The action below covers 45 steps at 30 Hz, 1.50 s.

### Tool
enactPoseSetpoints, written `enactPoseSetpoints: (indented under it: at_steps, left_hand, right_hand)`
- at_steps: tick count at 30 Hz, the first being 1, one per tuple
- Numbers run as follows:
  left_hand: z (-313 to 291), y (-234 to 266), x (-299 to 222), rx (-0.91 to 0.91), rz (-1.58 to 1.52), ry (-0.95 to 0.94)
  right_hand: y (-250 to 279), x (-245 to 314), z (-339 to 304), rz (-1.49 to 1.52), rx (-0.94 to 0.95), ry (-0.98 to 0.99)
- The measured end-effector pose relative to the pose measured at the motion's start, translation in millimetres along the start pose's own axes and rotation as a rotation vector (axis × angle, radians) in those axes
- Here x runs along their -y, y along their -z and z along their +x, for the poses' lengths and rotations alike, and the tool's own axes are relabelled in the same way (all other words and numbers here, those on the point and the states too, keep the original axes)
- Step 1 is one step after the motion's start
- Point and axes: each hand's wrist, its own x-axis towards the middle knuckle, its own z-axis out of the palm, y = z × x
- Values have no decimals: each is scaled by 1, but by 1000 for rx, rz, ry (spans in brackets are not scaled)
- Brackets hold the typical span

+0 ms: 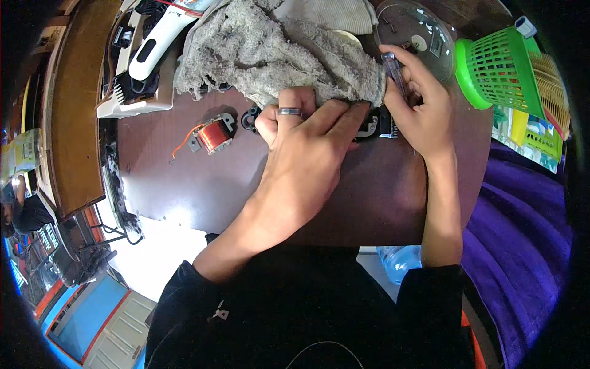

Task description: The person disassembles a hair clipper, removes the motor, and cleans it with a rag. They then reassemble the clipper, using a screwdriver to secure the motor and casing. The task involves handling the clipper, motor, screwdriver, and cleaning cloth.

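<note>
My left hand [304, 147], with a ring on one finger, reaches over a black hair clipper body [369, 128] lying at the front edge of a grey towel [264, 52]. Its fingers are bent down around the clipper and hide most of it. A toothed metal blade [389, 128] shows at the clipper's right end. My right hand [427, 101] is closed on a small tool with a clear, dark-tinted handle [395, 72]; its tip cannot be made out. Left of the clipper lies a copper-wound coil [214, 135] with a loose orange wire.
A white tray [138, 109] with clipper parts and a white clipper [161, 43] stand at the back left. A clear round dish [439, 37] holds small metal parts at the back right. Beside it is a green basket [499, 67] with combs. Purple cloth [522, 227] hangs right of the brown table [178, 178].
</note>
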Motion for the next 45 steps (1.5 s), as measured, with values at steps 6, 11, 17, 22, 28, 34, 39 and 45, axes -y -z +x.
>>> enactPoseSetpoints:
  at_steps: [6,11,17,22,28,34,39,45]
  left_hand:
    - [3,-1,8,15,-40,-24]
    - [5,1,2,7,-1,-40]
    - [4,2,-1,16,87,-10]
    - [3,-4,9,26,-82,-17]
    - [-2,-7,-1,-67,135,-11]
    - [-1,-3,5,-33,3,-45]
    - [-1,0,8,-32,-54,-54]
    - [9,14,6,19,-252,-18]
  right_hand:
    - [-4,-6,0,56,-34,28]
    - [-4,-7,-1,72,-29,31]
    - [-4,-6,-1,59,-34,41]
    - [-1,-3,-1,36,-18,37]
    - [-2,-4,0,18,-24,51]
    - [-2,-5,0,30,-25,63]
    - [-1,-1,0,-19,-22,55]
    - [1,-2,-1,-5,-4,55]
